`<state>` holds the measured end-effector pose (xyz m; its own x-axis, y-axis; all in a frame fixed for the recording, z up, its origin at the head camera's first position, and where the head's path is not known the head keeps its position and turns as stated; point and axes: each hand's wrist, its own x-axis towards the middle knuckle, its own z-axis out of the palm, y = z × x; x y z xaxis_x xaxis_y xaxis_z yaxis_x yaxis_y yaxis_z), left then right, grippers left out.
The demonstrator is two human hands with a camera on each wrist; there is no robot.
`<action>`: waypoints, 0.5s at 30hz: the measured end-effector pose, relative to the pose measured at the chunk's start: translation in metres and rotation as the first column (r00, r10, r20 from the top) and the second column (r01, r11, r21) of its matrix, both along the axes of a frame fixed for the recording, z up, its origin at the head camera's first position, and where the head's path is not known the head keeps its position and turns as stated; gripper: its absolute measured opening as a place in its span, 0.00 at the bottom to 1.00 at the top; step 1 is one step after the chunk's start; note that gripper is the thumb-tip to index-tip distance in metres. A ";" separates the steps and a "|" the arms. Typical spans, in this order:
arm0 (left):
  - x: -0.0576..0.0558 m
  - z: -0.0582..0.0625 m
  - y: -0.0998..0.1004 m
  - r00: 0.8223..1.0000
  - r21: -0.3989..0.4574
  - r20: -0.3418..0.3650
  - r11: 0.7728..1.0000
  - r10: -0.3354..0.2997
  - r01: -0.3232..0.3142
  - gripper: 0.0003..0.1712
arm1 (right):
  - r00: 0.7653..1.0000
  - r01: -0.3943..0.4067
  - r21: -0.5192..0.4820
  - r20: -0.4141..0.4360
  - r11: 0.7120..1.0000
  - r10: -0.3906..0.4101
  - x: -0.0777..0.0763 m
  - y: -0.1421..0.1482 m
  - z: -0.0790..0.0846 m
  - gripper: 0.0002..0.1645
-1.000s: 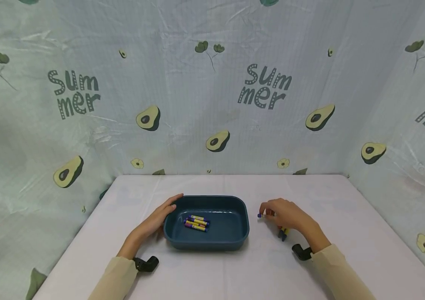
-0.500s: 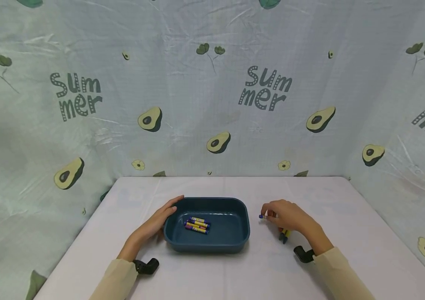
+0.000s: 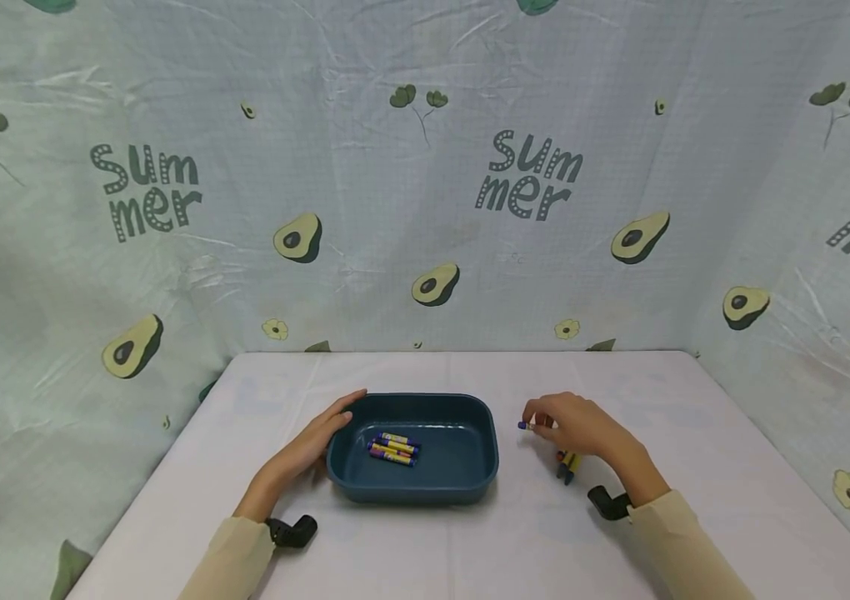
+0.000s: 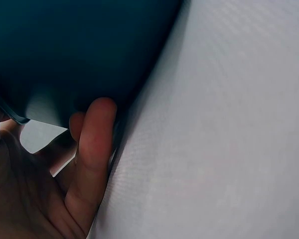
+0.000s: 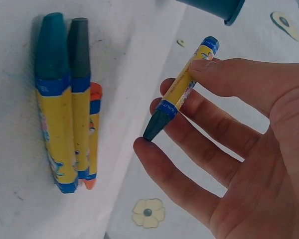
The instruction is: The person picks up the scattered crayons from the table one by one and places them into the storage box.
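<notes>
A dark blue-green rectangular box (image 3: 432, 489) stands mid-table, with several yellow-wrapped crayons (image 3: 397, 451) lying together in its left half. My left hand (image 3: 311, 440) grips the box's left end, thumb over the rim and fingers along the outer wall. In the left wrist view, fingertips (image 4: 102, 112) press the box's side. Right of the box, my right hand (image 3: 573, 421) pinches a dark green crayon (image 5: 182, 89) between thumb and fingers, just above the table. Below that hand lie a teal crayon (image 5: 55, 119), a dark grey-green crayon (image 5: 80, 114) and a thinner-looking orange crayon (image 5: 93, 134).
A white cloth covers the table (image 3: 440, 550). Behind and at both sides hangs a pale curtain (image 3: 380, 183) printed with avocados, flowers and lettering. Each wrist wears a black camera mount, such as the left mount (image 3: 293, 530).
My right hand has risen slightly with the crayon, uncovering more of the crayons beneath. The left hand and the box have stayed in place.
</notes>
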<state>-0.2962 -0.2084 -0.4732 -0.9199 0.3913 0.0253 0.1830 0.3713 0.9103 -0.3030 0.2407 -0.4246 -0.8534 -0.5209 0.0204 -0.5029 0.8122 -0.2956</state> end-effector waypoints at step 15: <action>-0.001 0.000 0.000 1.000 0.001 0.004 1.000 -0.005 0.005 0.30 | 0.995 -0.057 0.019 -0.078 0.998 0.058 -0.001 0.000 0.016 0.07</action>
<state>-0.2975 -0.2086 -0.4733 -0.9180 0.3959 0.0220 0.1813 0.3698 0.9113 -0.3043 0.2403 -0.4089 -0.8183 -0.5697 0.0768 -0.5697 0.7860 -0.2399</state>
